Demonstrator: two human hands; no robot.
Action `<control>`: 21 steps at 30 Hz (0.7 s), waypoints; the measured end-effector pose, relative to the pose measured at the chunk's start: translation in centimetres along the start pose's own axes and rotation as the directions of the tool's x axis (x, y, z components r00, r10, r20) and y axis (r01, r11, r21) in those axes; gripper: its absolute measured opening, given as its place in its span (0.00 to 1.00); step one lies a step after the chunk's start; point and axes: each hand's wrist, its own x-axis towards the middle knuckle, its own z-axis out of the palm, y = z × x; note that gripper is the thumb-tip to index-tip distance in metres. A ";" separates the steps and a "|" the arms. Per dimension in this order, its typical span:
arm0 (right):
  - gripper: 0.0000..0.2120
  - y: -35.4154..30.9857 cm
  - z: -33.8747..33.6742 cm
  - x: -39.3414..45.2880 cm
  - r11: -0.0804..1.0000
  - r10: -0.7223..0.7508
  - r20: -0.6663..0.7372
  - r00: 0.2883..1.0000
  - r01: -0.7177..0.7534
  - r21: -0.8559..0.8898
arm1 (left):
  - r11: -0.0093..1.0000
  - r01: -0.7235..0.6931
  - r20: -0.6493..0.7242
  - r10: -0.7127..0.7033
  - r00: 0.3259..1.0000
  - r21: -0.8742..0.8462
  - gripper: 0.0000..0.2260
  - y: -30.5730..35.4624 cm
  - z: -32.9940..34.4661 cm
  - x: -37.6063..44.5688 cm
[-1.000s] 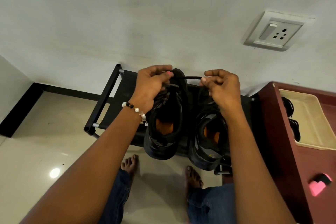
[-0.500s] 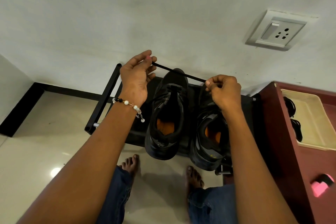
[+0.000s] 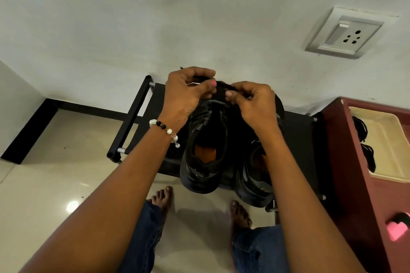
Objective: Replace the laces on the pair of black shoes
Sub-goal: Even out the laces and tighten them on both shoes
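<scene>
Seen from above: left hand point(image 3: 184, 95) and right hand point(image 3: 253, 104) brought close together over the toe end of the left shoe point(image 3: 205, 146), fingers of both curled and pinching a black lace point(image 3: 224, 85). Lace visible only as a short dark stretch between the two thumbs, just above the shoe's front; its ends hidden behind the fingers. Whether threaded through an eyelet, impossible to tell. Pink polish seen on the left thumbnail.

Pair of black shoes parked side by side on a low black rack point(image 3: 133, 115) against the wall, heels toward the camera, orange insoles showing. Right shoe point(image 3: 255, 175) partly covered by the right forearm, touching or almost touching its mate. Both heels overhung the rack's near edge.

Beaded bracelet point(image 3: 165, 129), white and black, worn on the left wrist. Bare feet point(image 3: 163, 198) and blue jeans point(image 3: 146, 239) below the rack on a glossy pale floor point(image 3: 55, 184).

At right, a dark red cabinet point(image 3: 346, 162) beside the rack, holding a cream tray point(image 3: 386, 146) with dark items at its left edge, too unclear to name. Pink object point(image 3: 397, 227) lower on the cabinet top. Switch-and-socket plate point(image 3: 345, 33) on the white wall, upper right.
</scene>
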 end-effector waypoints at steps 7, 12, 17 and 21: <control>0.10 1.4 -1.8 0.0 0.971 0.157 0.006 0.988 -0.153 -0.181 | 0.974 0.200 -0.090 -0.209 0.974 -0.102 0.04 -0.6 -1.6 0.6; 0.28 0.3 -0.4 -0.1 0.959 0.022 0.160 0.987 0.024 -0.283 | 0.971 0.188 -0.072 -0.179 0.981 0.149 0.08 -1.0 -0.8 0.4; 0.08 -0.4 1.3 -0.6 0.995 -0.016 0.108 0.994 0.026 -0.093 | 0.950 0.248 0.000 -0.253 0.967 0.192 0.08 -0.9 -0.4 -0.1; 0.07 -0.1 1.4 -0.9 1.000 -0.020 0.131 0.991 0.021 0.000 | 0.945 0.283 0.001 -0.287 0.958 0.164 0.07 -0.6 -0.8 -0.3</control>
